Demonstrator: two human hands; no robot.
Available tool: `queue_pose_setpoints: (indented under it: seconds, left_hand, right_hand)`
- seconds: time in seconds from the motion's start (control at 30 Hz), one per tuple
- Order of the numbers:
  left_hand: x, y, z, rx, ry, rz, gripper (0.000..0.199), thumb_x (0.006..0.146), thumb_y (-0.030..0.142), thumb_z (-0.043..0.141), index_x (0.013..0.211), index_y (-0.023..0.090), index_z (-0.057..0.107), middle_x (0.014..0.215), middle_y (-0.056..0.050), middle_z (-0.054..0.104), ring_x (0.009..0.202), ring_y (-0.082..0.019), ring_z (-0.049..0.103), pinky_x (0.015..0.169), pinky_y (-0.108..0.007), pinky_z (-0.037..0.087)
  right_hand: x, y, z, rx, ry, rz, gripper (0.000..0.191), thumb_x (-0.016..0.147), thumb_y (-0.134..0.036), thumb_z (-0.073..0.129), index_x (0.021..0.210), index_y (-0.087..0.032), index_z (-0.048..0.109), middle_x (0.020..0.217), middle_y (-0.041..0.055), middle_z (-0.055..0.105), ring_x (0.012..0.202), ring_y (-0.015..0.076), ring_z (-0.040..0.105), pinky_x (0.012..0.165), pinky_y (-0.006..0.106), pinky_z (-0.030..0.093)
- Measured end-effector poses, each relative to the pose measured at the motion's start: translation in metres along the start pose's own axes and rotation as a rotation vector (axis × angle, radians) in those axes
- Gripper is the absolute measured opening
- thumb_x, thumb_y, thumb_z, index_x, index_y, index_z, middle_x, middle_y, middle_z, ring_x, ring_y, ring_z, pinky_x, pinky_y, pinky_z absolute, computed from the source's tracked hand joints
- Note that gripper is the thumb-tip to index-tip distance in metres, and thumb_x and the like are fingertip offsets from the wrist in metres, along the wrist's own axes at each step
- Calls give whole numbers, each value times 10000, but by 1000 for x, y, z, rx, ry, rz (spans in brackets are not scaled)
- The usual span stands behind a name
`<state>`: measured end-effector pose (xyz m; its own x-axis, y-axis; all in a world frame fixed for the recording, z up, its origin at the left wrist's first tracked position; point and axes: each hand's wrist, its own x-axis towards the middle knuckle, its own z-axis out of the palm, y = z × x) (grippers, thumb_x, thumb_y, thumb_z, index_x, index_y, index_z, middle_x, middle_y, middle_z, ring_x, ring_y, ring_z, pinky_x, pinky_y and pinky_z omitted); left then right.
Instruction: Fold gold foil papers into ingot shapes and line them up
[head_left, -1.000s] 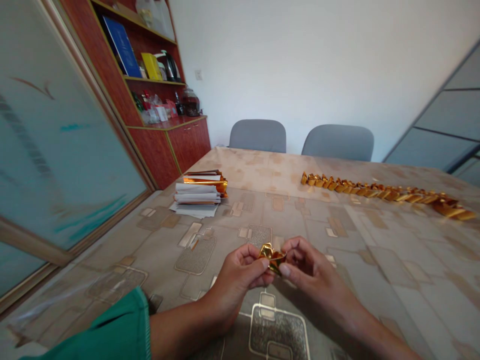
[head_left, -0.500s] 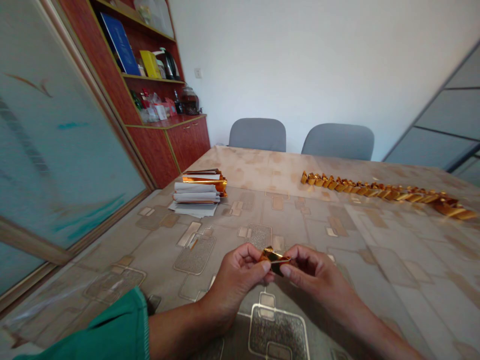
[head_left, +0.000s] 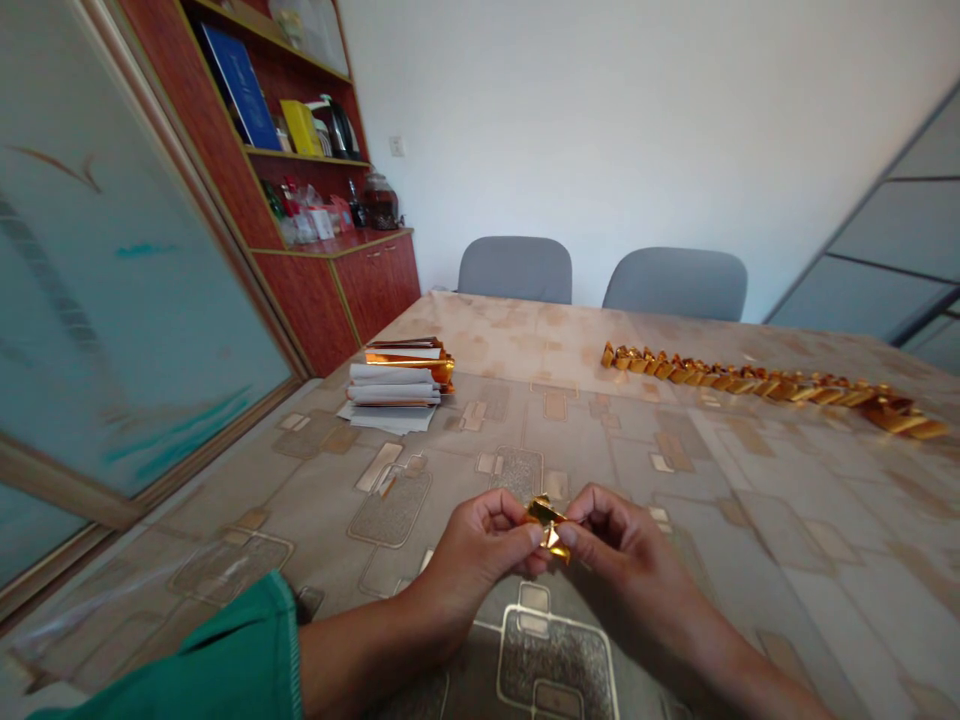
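Between my two hands, above the near middle of the table, is a small piece of shiny gold foil paper (head_left: 550,525) with folded edges. My left hand (head_left: 480,555) pinches its left side between thumb and fingers. On the right side, my right hand (head_left: 626,550) grips it, the thumb close to the left thumb. Farther back on the left lies a stack of white-backed and gold paper sheets (head_left: 394,392). A long row of folded gold pieces (head_left: 750,382) stretches across the right back of the table.
A patterned cloth covers the table (head_left: 300,500). Two grey chairs (head_left: 515,268) stand at its far side. Behind on the left is a red-brown cabinet (head_left: 375,285) with a kettle, boxes and jars. A frosted glass door (head_left: 135,300) is at the left.
My right hand has shifted slightly left, nearer my left hand. The foil piece between them is now more crumpled or folded at its right side, with its front edge lower.
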<state>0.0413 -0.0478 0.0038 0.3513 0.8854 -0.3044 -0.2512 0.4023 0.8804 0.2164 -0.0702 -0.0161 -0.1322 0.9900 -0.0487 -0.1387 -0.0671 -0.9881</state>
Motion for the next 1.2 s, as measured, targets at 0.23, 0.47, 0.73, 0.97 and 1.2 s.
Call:
queue_pose_setpoints:
  seconds: [0.23, 0.47, 0.73, 0.97, 1.2]
  left_hand:
    - [1, -1, -1, -59, 17, 21, 409, 609, 371, 898, 717, 157, 567, 650, 13, 679, 585, -91, 614, 615, -214, 480]
    - [1, 1, -1, -37, 14, 27, 338, 640, 328, 864, 700, 155, 580, 615, 6, 674, 573, -90, 590, 613, -214, 460]
    - [2, 0, -1, 60, -13, 48, 343, 654, 326, 860, 694, 159, 563, 577, 11, 656, 546, -93, 583, 576, -211, 446]
    - [1, 2, -4, -119, -96, 16, 420, 719, 436, 849, 896, 142, 606, 810, -50, 725, 698, -142, 676, 684, -271, 537]
    - [3, 4, -5, 15, -18, 75, 350, 684, 376, 854, 751, 146, 600, 590, -1, 661, 515, -89, 580, 535, -199, 447]
  right_hand:
    - [3, -5, -1, -24, -101, 56, 377, 784, -528, 800, 851, -178, 678, 768, 32, 662, 681, 152, 546, 624, 288, 404]
    - [-2, -3, 7, 17, -131, 54, 318, 827, -492, 770, 859, -188, 682, 827, 41, 667, 775, 182, 583, 734, 327, 454]
    - [0, -4, -1, 36, -59, 52, 349, 828, -494, 774, 740, -198, 611, 690, 17, 634, 659, 166, 569, 604, 301, 404]
    - [4, -15, -4, 9, -50, 57, 396, 794, -546, 784, 709, -198, 616, 639, -7, 579, 607, 143, 496, 587, 297, 387]
    - [-3, -17, 5, 139, -113, 163, 380, 778, -523, 806, 774, -194, 615, 728, 17, 632, 687, 152, 535, 648, 297, 383]
